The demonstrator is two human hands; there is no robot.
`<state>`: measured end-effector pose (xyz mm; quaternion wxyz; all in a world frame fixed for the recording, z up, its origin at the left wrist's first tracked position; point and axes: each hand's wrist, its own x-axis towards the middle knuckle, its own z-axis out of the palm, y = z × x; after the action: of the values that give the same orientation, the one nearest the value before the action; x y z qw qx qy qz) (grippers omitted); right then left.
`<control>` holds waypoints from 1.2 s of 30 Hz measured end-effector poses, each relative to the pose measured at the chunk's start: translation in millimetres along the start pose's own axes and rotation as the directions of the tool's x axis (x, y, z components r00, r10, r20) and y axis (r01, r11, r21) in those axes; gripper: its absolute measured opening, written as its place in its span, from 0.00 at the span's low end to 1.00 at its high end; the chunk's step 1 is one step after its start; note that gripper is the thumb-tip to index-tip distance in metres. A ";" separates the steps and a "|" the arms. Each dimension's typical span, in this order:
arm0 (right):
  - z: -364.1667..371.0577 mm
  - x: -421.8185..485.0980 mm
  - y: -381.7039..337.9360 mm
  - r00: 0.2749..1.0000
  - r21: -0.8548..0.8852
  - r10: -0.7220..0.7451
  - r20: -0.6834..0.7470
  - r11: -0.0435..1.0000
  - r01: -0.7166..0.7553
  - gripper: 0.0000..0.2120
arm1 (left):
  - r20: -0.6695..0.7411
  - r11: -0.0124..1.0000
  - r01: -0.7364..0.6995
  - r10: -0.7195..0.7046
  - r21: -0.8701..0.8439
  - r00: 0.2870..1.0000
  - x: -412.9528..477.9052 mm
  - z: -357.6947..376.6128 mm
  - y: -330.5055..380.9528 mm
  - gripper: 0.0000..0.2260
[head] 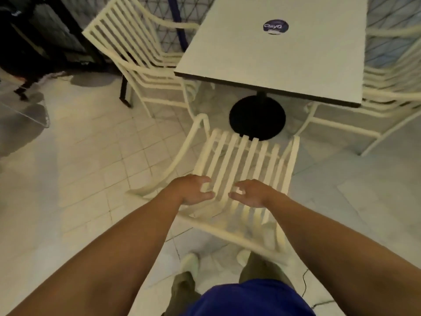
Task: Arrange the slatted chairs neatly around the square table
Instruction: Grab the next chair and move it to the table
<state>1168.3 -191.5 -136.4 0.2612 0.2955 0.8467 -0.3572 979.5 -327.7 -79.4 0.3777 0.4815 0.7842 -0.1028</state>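
Floor: pale tiled floor [91,156], seen from standing height beside the person.
Table: square table [284,60] with a white top, a round sticker [275,26] on it, and a black pedestal base [257,117] below.
Placed chairs: left-side slatted chair [127,42] stands tucked against the table's left edge. The right-side slatted chair [387,103] stands likewise on the opposite edge.
Near chair: near slatted chair [248,156] stands between the person and the table, facing it. Its front edge is about level with the pedestal base and short of the tabletop's near edge. It appears slightly skewed, though blur makes the angle uncertain.
Left hand: left hand [193,190] is at the chair's slats, with thumb and fingers curled round one slat.
Right hand: right hand [252,193] is just beside it, apart from the left, pinching a neighbouring slat in the same way.
Step in hand: probably positioning the third chair at the table's near side.
Next move: likely a straight push forward until the seat slides under the tabletop. Both hands must push evenly so the chair squares with the near edge, and its front legs must clear the pedestal base.
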 end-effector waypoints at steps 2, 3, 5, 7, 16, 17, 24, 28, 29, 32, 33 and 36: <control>13.8 -2.8 -8.7 0.995 0.060 0.082 -0.055 0.995 -0.079 0.39 | 0.019 0.995 -0.087 0.087 0.045 0.996 8.4 -3.1 -15.2 0.32; 18.8 -5.7 -10.9 0.991 0.084 0.112 -0.075 0.991 -0.106 0.38 | 0.028 0.991 -0.121 0.120 0.054 0.992 11.4 -3.3 -20.3 0.32; 37.4 -15.3 -24.9 0.974 0.165 0.195 -0.118 0.971 -0.174 0.37 | 0.075 0.973 -0.211 0.205 0.089 0.976 15.6 -1.7 -37.8 0.33; 56.2 -26.6 -39.7 0.960 0.188 0.254 -0.115 0.955 -0.230 0.37 | 0.132 0.961 -0.261 0.248 0.095 0.960 14.1 5.4 -55.0 0.32; 98.7 -47.8 -74.3 0.938 0.149 0.341 -0.063 0.932 -0.329 0.41 | 0.236 0.930 -0.336 0.298 0.145 0.925 12.1 43.6 -107.4 0.34; 100.7 -48.1 -74.7 0.939 0.131 0.339 -0.051 0.935 -0.331 0.41 | 0.247 0.928 -0.343 0.301 0.146 0.921 11.6 47.2 -110.7 0.33; 108.7 -43.5 -63.1 0.956 -0.005 0.289 -0.052 0.957 -0.289 0.28 | 0.179 0.907 -0.360 0.325 0.217 0.928 16.6 59.6 -119.9 0.30; 110.7 -42.5 -57.2 0.953 -0.008 0.299 -0.046 0.954 -0.299 0.32 | 0.170 0.913 -0.348 0.316 0.214 0.934 22.1 62.8 -119.3 0.26; 111.0 -42.9 -56.0 0.955 -0.010 0.294 -0.047 0.956 -0.295 0.33 | 0.162 0.915 -0.340 0.310 0.216 0.937 22.1 63.8 -119.7 0.25; 113.1 -42.4 -51.9 0.960 -0.028 0.276 -0.051 0.960 -0.278 0.35 | 0.149 0.923 -0.311 0.283 0.228 0.948 21.7 64.7 -120.1 0.27; 114.1 -41.3 -51.4 0.960 -0.026 0.274 -0.054 0.961 -0.275 0.36 | 0.148 0.924 -0.304 0.276 0.231 0.950 21.3 64.8 -119.9 0.27; 114.8 -36.3 -53.1 0.965 0.000 0.255 -0.062 0.967 -0.256 0.35 | 0.157 0.926 -0.298 0.266 0.231 0.951 19.7 64.0 -119.9 0.26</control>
<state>1183.3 -320.3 -158.6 0.2802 0.4118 0.8106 -0.3080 906.3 -409.7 -161.7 0.3716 0.6262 0.6625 -0.1756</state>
